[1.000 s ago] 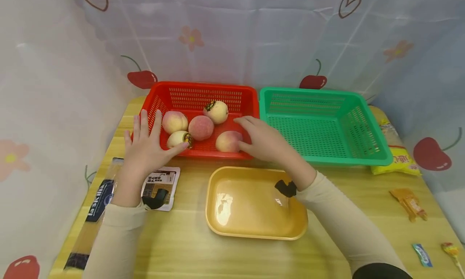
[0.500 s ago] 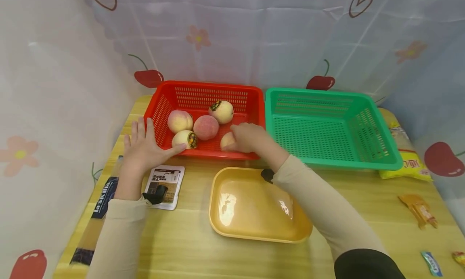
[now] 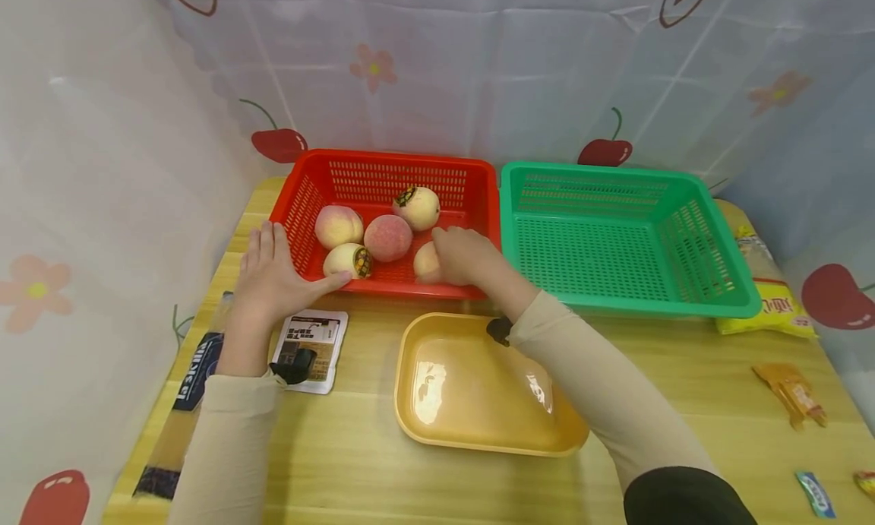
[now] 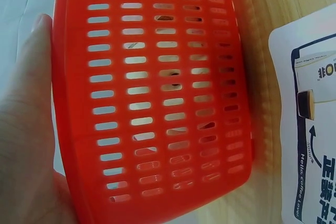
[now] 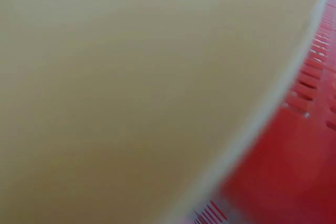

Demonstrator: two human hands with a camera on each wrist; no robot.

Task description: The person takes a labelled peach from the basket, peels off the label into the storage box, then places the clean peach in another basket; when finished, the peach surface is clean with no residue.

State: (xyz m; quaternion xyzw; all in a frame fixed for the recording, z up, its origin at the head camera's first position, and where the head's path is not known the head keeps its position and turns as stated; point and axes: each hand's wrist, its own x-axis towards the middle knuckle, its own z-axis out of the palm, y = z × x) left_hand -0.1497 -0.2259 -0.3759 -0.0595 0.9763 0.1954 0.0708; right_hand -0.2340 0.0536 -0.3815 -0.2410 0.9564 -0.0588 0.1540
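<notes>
My left hand lies along the front left corner of a red plastic basket, fingers straight and thumb stretched over the front rim. In the left wrist view that hand touches the rim beside the slotted wall. Inside the basket's front right part, my right hand grips a peach, partly covered by its curled fingers. To its left sit a redder peach and a pink-yellow peach. Two pale round fruits, one behind and one in front, have dark patterned patches.
A green basket stands right of the red one. Before them is a yellow tray, under my right forearm. A printed pouch and a long pack lie left. Snack packets, one yellow, lie right. A blurred tan surface fills most of the right wrist view.
My right hand has come down over the front right peach and its fingers have curled round it. My left hand has settled onto the red basket's corner. The fruits stay in place.
</notes>
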